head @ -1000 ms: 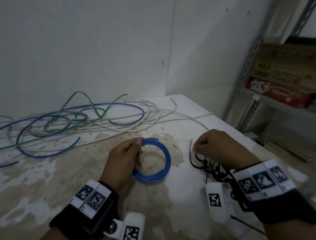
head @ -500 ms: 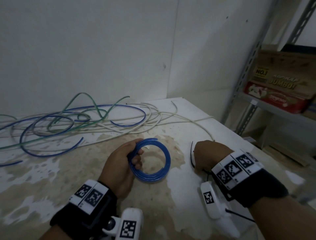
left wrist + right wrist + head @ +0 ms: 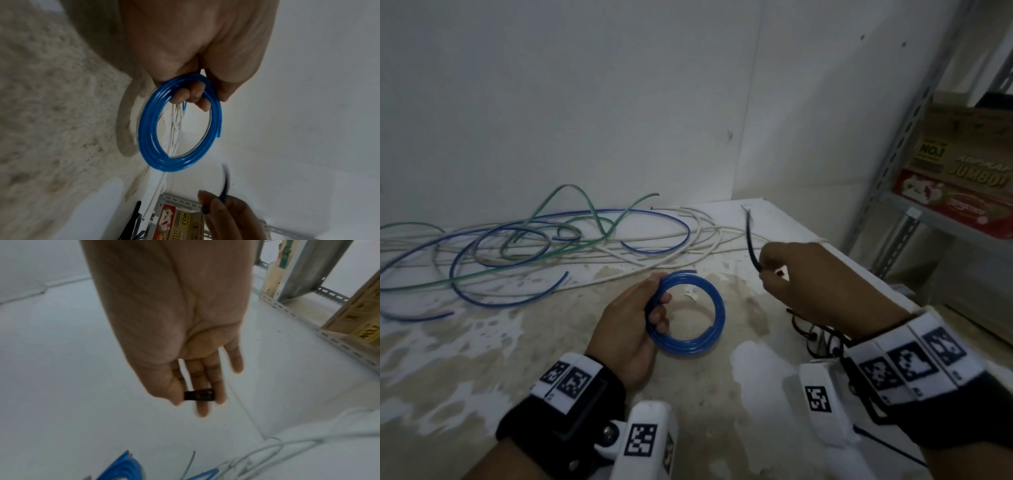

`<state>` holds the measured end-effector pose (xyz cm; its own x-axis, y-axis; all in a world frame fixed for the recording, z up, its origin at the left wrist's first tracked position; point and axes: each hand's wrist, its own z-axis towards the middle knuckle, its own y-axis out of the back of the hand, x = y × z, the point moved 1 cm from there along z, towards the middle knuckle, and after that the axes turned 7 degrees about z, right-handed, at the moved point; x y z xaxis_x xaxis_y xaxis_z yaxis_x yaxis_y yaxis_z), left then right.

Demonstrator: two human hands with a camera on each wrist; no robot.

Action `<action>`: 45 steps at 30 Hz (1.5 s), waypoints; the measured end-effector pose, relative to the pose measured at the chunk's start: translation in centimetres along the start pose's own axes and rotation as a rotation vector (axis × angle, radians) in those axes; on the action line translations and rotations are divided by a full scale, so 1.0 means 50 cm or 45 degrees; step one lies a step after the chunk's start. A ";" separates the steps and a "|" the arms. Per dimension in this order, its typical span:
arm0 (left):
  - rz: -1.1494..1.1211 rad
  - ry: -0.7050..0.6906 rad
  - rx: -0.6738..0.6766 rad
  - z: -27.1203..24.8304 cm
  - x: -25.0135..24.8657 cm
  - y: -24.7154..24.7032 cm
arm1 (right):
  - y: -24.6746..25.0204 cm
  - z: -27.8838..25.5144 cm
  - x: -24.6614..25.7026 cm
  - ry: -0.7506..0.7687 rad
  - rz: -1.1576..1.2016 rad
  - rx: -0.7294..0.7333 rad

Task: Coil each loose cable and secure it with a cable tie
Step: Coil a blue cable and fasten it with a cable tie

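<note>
Gripping the coiled blue cable point(image 3: 686, 314) in the left hand point(image 3: 631, 330), fingers point(image 3: 190, 95) curled through its loop above the desk point(image 3: 482, 359). Pinching a black cable tie point(image 3: 751, 240) in the right hand point(image 3: 822, 284), strap pointing up, just right of the coil.

Glossy blue plastic coil point(image 3: 690, 317); matt stained table point(image 3: 482, 359); perforated metal shelf point(image 3: 897, 144).

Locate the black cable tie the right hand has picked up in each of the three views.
Head: black cable tie right of centre, rising from the right hand.
Left wrist: bottom centre.
Right wrist: only its head, pinched, centre.
Shared landmark: blue coil.
</note>
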<state>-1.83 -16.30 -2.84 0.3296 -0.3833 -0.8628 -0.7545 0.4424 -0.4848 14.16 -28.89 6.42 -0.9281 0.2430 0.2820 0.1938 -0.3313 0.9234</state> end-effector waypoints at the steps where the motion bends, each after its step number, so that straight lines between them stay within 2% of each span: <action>1: -0.011 0.001 -0.025 0.005 -0.003 0.005 | 0.006 0.001 0.019 0.115 0.126 -0.027; 4: -0.027 0.013 -0.100 0.017 -0.010 0.021 | 0.000 0.005 0.070 0.378 0.319 0.041; 6: -0.046 0.017 -0.151 0.023 -0.019 0.033 | -0.019 0.012 0.088 0.444 0.345 0.149; 12: -0.105 0.007 -0.234 0.035 -0.050 0.073 | -0.055 0.035 0.105 0.399 0.265 0.425; 15: -0.135 0.007 -0.248 0.041 -0.056 0.088 | -0.070 0.052 0.117 0.369 0.233 0.498; 17: -0.112 0.003 -0.243 0.042 -0.057 0.088 | -0.086 0.069 0.130 0.423 0.150 0.504; 22: -0.015 -0.003 -0.282 0.040 -0.053 0.069 | -0.123 0.123 0.158 0.470 -0.047 0.340; 28: 0.042 -0.016 -0.200 0.043 -0.063 0.071 | -0.139 0.153 0.202 0.465 -0.016 0.265; 31: 0.038 -0.072 -0.227 0.048 -0.074 0.079 | -0.150 0.147 0.209 0.415 0.255 0.130; 34: 0.067 -0.121 -0.287 0.049 -0.080 0.079 | -0.162 0.139 0.197 0.134 0.795 -0.087; 36: 0.150 -0.179 -0.316 0.049 -0.080 0.079 | -0.175 0.138 0.196 0.070 0.921 -0.154; 40: 0.422 -0.268 -0.375 0.047 -0.085 0.082 | -0.193 0.130 0.197 0.080 1.126 -0.135; 45: 0.593 -0.356 -0.400 0.044 -0.098 0.085 | -0.203 0.122 0.190 0.071 1.330 -0.095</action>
<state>-5.40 -10.73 -1.01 0.0302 0.0379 -0.9988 -0.9715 0.2362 -0.0204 5.31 -17.64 1.34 -0.3246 -0.2384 0.9153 0.8887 -0.4081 0.2088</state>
